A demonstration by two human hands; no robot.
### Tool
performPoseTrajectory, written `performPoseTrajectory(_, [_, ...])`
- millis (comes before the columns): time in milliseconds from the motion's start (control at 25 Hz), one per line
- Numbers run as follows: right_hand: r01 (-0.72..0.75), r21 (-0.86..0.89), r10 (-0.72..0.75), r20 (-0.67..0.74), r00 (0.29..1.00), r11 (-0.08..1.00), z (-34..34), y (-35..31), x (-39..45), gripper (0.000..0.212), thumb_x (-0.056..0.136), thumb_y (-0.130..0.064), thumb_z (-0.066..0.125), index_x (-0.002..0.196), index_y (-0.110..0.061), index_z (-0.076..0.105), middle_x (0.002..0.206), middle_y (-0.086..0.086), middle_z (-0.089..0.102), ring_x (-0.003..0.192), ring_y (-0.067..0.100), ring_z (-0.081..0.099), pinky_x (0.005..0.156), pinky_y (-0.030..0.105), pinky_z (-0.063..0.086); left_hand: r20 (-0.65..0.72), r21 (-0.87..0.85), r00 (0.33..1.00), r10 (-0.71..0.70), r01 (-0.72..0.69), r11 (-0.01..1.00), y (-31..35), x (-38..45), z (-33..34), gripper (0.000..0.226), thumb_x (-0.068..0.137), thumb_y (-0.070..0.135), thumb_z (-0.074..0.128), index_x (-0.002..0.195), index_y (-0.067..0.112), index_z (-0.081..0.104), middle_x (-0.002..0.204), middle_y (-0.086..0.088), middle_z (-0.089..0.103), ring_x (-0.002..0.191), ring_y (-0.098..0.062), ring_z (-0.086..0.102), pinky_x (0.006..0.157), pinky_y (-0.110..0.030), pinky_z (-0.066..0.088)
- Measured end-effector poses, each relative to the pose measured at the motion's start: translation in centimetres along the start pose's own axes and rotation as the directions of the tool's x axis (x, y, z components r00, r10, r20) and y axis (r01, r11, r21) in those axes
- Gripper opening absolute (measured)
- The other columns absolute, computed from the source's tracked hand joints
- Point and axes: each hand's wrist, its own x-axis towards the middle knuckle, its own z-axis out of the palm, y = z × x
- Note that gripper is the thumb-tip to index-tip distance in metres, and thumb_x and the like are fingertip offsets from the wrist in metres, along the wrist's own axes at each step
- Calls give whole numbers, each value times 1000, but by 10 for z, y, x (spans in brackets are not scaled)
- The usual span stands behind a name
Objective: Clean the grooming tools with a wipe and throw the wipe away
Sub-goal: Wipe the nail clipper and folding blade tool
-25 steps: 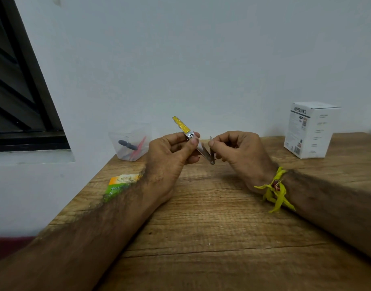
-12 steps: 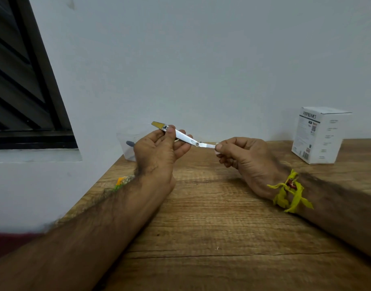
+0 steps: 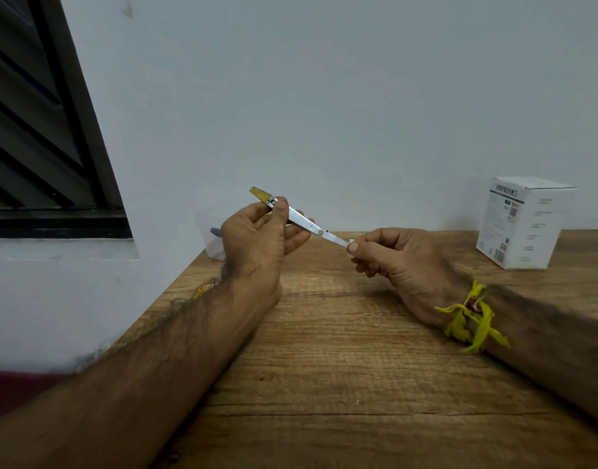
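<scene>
Far left, against the wall, the clear plastic container (image 3: 210, 239) sits mostly hidden behind the left hand (image 3: 257, 247), which holds the nail clipper (image 3: 299, 219) up above the bench (image 3: 341, 350), thumb pressed on top near the yellow lever end and fingers curled beneath the steel body. A second ago the clipper pointed steeply up and to the left with its thin fold-out file hanging down between the two hands; now the tool lies at a shallower slant, yellow end up at the far left, and the file is swung out in line with the body, reaching right and down into the other hand. There the right hand (image 3: 397, 262) pinches the file's tip between thumb and forefinger, with a small white scrap of wipe (image 3: 351, 242) just showing at the grip; half a second back it was placed much the same, so the stroke along the blade looks to be in progress. I judge the clipper's file is being cleaned, with the other tools and the throwing-away not yet done. A yellow thread band (image 3: 470, 316) circles the right wrist, and at far right a white box (image 3: 524, 221) stands on the bench near the wall
</scene>
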Motion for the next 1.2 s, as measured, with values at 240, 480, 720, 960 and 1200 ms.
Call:
performPoseTrajectory(240, [-35,96,43,-85,995,995,-3,-3,1,13,77,-17,82,81,-5,78,77,13,73,67,18,65,60,23,51,-32,138,999,-38,42,989,-3,4,-6,20,103,16,55,86,7,64,64,-3,73,59,-19,69,43,-21,50])
performPoseTrajectory(480, [-20,73,24,-58,998,997,-5,-4,-1,13,79,-5,78,92,-6,77,81,8,76,72,16,70,66,21,55,229,213,951,-207,159,964,-25,-13,3,21,107,15,45,117,7,62,88,-13,72,63,-16,74,47,-19,52])
performPoseTrajectory(720, [61,24,-60,-52,997,998,-6,-5,-2,47,80,-1,78,121,-17,64,75,1,71,71,14,68,70,21,55,313,101,913,-261,241,965,-27,-14,-1,20,103,1,50,120,1,60,102,-19,72,77,-30,77,61,-24,60])
performPoseTrajectory(960, [-20,103,32,-115,993,995,-5,-6,-2,33,68,-11,84,97,-6,70,82,15,76,74,22,72,68,25,56,373,206,892,-256,189,960,-27,-18,0,9,98,5,57,105,5,64,94,-18,77,91,-39,74,50,-26,57])
performPoseTrajectory(1200, [189,-312,-253,-176,951,931,1,-11,-10,4,83,-13,78,84,-17,76,78,-3,75,72,8,70,66,21,56,433,190,878,-207,135,972,-32,-17,-1,47,89,-1,71,131,2,51,95,-18,77,83,-33,76,56,-27,59])
